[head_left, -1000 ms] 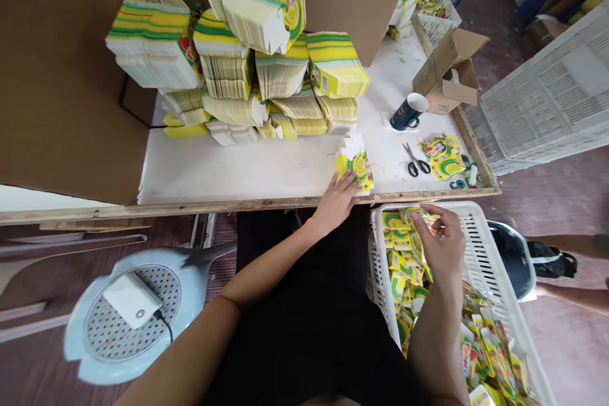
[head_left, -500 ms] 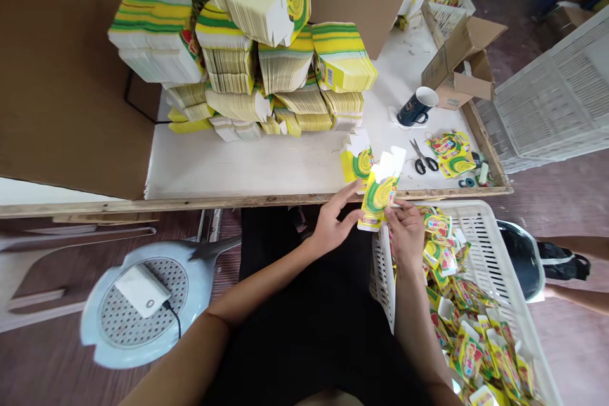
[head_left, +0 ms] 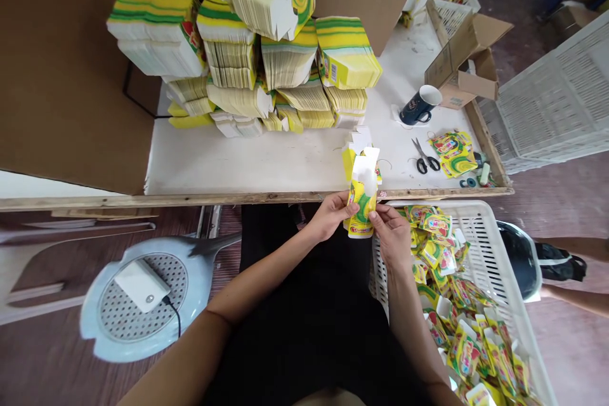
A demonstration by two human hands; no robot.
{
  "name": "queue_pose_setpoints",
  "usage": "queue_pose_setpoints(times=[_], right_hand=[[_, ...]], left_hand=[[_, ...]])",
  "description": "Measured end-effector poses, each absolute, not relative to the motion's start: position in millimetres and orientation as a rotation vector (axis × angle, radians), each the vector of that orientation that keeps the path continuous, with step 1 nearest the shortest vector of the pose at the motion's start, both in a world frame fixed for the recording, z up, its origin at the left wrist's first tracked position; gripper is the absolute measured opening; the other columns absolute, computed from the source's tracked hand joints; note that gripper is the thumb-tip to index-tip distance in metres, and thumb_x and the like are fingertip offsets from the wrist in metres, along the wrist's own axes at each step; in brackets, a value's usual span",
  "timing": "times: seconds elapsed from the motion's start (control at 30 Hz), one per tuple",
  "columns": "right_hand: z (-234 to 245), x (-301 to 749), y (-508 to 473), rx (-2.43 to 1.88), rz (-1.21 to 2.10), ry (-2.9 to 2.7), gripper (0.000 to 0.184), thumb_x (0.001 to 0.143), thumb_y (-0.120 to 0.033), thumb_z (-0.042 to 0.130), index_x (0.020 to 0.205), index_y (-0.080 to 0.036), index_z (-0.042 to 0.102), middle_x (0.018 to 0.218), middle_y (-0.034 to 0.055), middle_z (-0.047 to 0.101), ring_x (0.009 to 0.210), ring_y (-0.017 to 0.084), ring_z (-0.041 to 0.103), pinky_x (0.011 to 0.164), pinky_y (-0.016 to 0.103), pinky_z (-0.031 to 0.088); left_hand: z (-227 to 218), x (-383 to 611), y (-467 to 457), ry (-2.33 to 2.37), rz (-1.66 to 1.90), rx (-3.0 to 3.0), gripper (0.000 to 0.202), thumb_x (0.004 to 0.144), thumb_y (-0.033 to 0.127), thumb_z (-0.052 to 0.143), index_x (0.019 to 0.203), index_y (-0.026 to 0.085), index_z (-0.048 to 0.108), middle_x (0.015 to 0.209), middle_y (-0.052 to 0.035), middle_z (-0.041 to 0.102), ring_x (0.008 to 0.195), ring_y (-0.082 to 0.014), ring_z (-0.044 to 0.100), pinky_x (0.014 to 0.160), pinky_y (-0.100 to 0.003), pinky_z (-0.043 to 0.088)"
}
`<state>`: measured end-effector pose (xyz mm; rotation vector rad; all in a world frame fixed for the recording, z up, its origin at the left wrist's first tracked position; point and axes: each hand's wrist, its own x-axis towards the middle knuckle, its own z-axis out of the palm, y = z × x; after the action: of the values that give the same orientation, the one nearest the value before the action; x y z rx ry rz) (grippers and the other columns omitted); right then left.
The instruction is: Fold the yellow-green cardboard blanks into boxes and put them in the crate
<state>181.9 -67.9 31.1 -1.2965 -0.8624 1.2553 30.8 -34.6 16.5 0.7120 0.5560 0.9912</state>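
Observation:
Between my two hands, in front of the table's front edge, is a small yellow and green printed carton [head_left: 363, 203] with its white end flaps raised. My left hand [head_left: 332, 214] pinches its left side between thumb and fingers. On the opposite side, my right hand [head_left: 392, 232] grips the lower right edge. Behind it on the table lie more flat cartons [head_left: 349, 158], partly covered by the held one. A white plastic basket [head_left: 485, 228] stands below my right arm, holding a heap of printed cartons [head_left: 461, 295].
Bundled carton stacks [head_left: 285, 63] rise at the table's back. To the right are a dark mug [head_left: 419, 105], scissors [head_left: 425, 157], loose printed pieces [head_left: 454, 153] and an opened cardboard box [head_left: 464, 73]. A stool [head_left: 109, 323] with a white device stands lower left.
The carton has moved a little left and turned more upright, and its end now looks opened out. My left hand has closed onto its side; my right hand has shifted left with it.

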Motion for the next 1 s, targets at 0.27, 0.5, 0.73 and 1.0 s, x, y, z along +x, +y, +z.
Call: queue_pose_setpoints(times=[0.27,0.5,0.73,1.0], right_hand=[[26.4,178.0,-67.6,-1.414,0.978,-1.092,0.033,0.078,-0.05,0.081,0.079,-0.021,0.066,0.072,0.0002,0.065,0.066,0.015,0.058,0.064,0.029,0.049],[25.4,182.2,-66.4,-1.477,0.931,-1.247,0.034,0.082,-0.05,0.076,0.095,-0.02,0.065,0.083,0.0019,0.067,0.06,0.012,0.05,0.058,0.028,0.044],[26.2,184.2,-67.0,-1.489,0.823,-1.322,0.035,0.088,-0.043,0.071,0.114,-0.021,0.063,0.095,0.0029,0.067,0.061,0.012,0.051,0.054,0.027,0.042],[27.3,180.9,-67.0,-1.365,0.807,-1.306,0.042,0.089,-0.038,0.071,0.125,-0.025,0.054,0.092,0.002,0.066,0.067,0.014,0.056,0.06,0.028,0.047]], left_hand=[[9.7,37.5,-34.4,0.81,1.232,0.831,0.061,0.074,0.053,0.084,0.117,0.013,0.068,0.115,-0.0145,0.077,0.105,-0.0258,0.074,0.096,-0.036,0.056],[13.4,31.5,-34.0,0.827,1.207,0.877,0.055,0.073,0.056,0.083,0.105,0.012,0.075,0.107,-0.013,0.08,0.101,-0.0289,0.074,0.094,-0.041,0.057],[9.7,34.6,-36.7,0.833,1.156,0.872,0.057,0.071,0.058,0.083,0.102,0.01,0.075,0.101,-0.0117,0.08,0.094,-0.0258,0.074,0.089,-0.036,0.057],[8.5,34.0,-41.9,0.899,1.132,0.946,0.052,0.077,0.05,0.081,0.11,0.014,0.063,0.097,-0.0085,0.077,0.087,-0.0212,0.073,0.08,-0.032,0.057]])
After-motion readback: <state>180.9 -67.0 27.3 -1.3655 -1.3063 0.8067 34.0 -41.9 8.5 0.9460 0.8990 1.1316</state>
